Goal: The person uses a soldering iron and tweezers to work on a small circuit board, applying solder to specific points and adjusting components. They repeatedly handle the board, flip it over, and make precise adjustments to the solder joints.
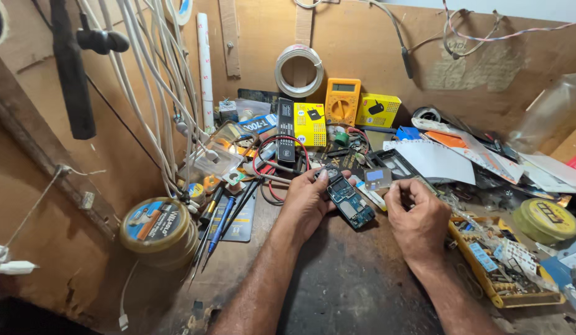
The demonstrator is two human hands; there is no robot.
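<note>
Since only the head view is on record, we log everything from it. Our left hand [306,201] holds a blue circuit board [351,205] above the dark tabletop [356,285], its fingers [322,177] wrapped around the board's far end and the thumb along its near edge; the board's lower end sticks out free toward the right hand. Our right hand [417,218] sits just beside the board, not touching it as far as we can see, fingers curled shut into a loose fist; whether they pinch some small part or tool we cannot tell.

State of the work, as we judge it: the board is bare, out of any housing, so opening up looks done. An open dark casing [396,164] lies just behind the hands. No tool is on the board, so any work on the board itself appears not yet begun.

Surroundings: screwdrivers and pens [221,220] lie left of the left hand, beside a round yellow tin [158,229]. A yellow multimeter [342,100] and yellow boxes [310,124] stand against the back wall under a roll of tape [298,70]. A yellow parts tray [496,273] sits right of the right hand, and white cables [158,93] hang at left.
</note>
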